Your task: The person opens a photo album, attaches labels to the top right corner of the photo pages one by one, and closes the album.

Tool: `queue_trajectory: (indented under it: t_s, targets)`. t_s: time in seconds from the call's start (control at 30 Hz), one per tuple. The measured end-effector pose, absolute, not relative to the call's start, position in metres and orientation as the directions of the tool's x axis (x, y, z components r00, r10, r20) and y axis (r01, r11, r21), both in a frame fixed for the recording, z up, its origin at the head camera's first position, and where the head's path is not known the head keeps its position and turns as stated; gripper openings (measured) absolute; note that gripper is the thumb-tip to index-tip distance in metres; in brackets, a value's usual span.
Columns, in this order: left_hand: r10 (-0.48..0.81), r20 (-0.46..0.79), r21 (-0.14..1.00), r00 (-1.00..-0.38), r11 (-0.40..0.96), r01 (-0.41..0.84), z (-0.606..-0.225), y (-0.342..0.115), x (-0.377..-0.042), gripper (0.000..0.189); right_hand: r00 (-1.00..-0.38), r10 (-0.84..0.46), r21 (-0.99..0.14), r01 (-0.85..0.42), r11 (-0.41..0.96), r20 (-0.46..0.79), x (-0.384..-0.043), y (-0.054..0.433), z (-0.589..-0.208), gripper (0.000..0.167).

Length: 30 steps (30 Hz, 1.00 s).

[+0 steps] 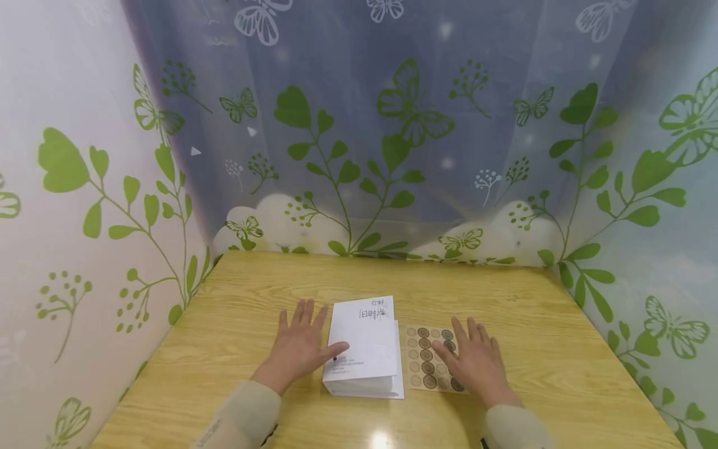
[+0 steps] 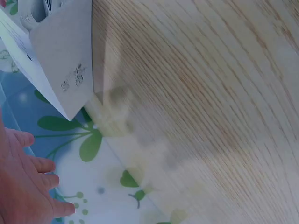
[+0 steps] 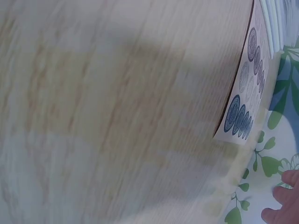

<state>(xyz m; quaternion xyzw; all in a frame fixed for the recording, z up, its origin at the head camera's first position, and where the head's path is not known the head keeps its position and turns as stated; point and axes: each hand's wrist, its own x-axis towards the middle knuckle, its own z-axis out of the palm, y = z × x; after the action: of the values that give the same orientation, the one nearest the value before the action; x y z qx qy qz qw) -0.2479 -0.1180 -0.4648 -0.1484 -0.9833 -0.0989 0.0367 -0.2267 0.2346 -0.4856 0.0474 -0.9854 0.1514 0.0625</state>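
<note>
booklet (image 1: 361, 340); circle-printed sheet (image 1: 427, 355) beside, leafy backdrop (image 1: 348, 171) behind

A bright glare spot marks the table (image 1: 269, 287); both wrist views show soft shadows.

Left hand (image 1: 298, 349) and right hand (image 1: 478, 362) outspread, palm-down
</note>
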Motion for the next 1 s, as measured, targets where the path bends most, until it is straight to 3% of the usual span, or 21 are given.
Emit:
queue_trajectory:
  t_s: [0.6,1.0]
  targets:
    - [0.373,0.113,0.205,-0.921,0.898,0.389,-0.459,-0.090,-0.240,0.093,-0.986,-0.098,-0.374,-0.144,0.916,0.138,-0.219,0.220,-0.490,0.078]
    - [0.431,0.113,0.202,-0.895,0.872,0.446,-0.454,-0.070,-0.231,0.092,-0.991,-0.088,-0.491,-0.127,0.862,0.101,-0.215,0.208,-0.488,0.079]
